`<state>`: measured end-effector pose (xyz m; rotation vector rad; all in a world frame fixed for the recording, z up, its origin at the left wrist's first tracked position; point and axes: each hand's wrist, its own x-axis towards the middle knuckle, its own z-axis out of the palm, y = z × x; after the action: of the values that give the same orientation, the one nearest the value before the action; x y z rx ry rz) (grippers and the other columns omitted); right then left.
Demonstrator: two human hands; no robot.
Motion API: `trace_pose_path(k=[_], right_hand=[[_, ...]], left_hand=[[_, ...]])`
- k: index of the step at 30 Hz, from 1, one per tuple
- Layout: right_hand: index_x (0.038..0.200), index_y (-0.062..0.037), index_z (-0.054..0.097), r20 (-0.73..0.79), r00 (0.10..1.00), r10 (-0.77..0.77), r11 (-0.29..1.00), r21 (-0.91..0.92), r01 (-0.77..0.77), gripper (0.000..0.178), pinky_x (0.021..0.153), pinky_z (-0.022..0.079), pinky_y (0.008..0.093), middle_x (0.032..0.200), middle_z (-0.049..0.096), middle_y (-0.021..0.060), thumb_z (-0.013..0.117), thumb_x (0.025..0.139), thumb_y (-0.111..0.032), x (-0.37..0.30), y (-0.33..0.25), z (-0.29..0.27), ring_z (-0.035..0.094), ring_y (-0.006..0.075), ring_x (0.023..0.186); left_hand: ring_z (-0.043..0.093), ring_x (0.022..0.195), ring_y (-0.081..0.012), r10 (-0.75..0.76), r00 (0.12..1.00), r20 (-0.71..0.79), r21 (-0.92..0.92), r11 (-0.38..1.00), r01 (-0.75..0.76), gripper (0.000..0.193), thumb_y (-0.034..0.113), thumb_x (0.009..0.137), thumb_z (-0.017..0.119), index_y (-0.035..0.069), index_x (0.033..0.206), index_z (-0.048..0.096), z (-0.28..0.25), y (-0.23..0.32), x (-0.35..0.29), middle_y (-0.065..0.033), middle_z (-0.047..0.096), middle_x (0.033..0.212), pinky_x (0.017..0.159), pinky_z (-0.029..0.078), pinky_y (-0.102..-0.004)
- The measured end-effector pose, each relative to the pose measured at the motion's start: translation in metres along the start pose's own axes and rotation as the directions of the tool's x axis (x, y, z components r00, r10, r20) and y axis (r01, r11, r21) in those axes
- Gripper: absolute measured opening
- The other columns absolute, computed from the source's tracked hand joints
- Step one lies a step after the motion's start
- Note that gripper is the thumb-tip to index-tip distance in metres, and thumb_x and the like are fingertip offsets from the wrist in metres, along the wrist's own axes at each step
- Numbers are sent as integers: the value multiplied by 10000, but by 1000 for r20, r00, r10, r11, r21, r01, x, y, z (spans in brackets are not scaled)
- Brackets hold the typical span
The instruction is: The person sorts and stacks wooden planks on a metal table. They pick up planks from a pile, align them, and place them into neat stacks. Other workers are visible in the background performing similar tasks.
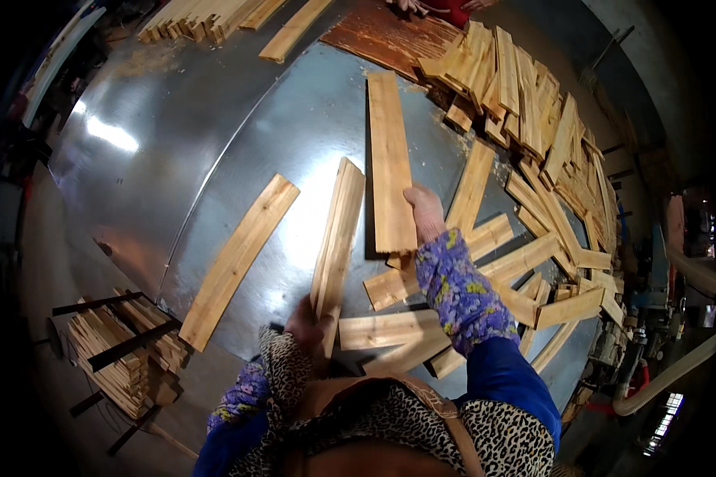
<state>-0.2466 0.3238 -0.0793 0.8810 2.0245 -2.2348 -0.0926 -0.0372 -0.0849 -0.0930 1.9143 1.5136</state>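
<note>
My right hand (427, 213) is closed on the near right edge of a wide wooden board (390, 163), which points away from me over the metal table. Lower and to the left, my left hand (304, 324) is wrapped round the near end of a narrow bundle of wooden strips (340, 234), seen mostly edge-on. The fingers under the bundle are partly hidden. Left of it, a single board (239, 262) lies slanted on the table, touched by neither hand. Several loose boards (394, 328) lie crisscrossed beside and below my right forearm.
A large heap of boards (525, 95) covers the table's right side. Across the table, a person's hands (410, 6) show near a reddish-brown panel (390, 36). More boards (203, 17) lie far left. A rack of stacked strips (119, 358) stands at the lower left, off the metal table (239, 163).
</note>
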Motion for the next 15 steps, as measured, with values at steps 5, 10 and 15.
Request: trace_pose_path(k=[5, 10, 15], right_hand=[[1390, 18, 743, 47, 883, -467, 884, -6, 468, 476, 938, 597, 369, 1186, 797, 110, 700, 1075, -336, 140, -108, 74, 755, 204, 1026], [1596, 38, 526, -206, 919, -336, 661, -747, 75, 925, 1109, 553, 543, 1348, 739, 278, 798, 936, -550, 134, -109, 26, 724, 446, 1228], [1592, -18, 490, -507, 809, -296, 327, -850, -413, 1002, 1151, 542, 570, 1365, 710, 313, 850, 854, -592, 6, -9, -98, 684, 477, 1324]], left_hand=[[724, 1274, -350, 17, 999, -40, 101, 995, -13, 689, 138, 954, 807, 20, 1583, 551, 3, -25, 3, -216, 735, 1365, 1094, 573, -457], [718, 1260, -332, 5, 999, -51, -144, 989, -12, 661, 101, 983, 768, 14, 1590, 521, 10, -37, 1, -192, 716, 1357, 1072, 584, -458], [721, 1231, -286, 129, 990, 48, 65, 989, -132, 511, 7, 1050, 638, -1, 1554, 552, 4, -33, 11, -130, 727, 1355, 1065, 594, -444]])
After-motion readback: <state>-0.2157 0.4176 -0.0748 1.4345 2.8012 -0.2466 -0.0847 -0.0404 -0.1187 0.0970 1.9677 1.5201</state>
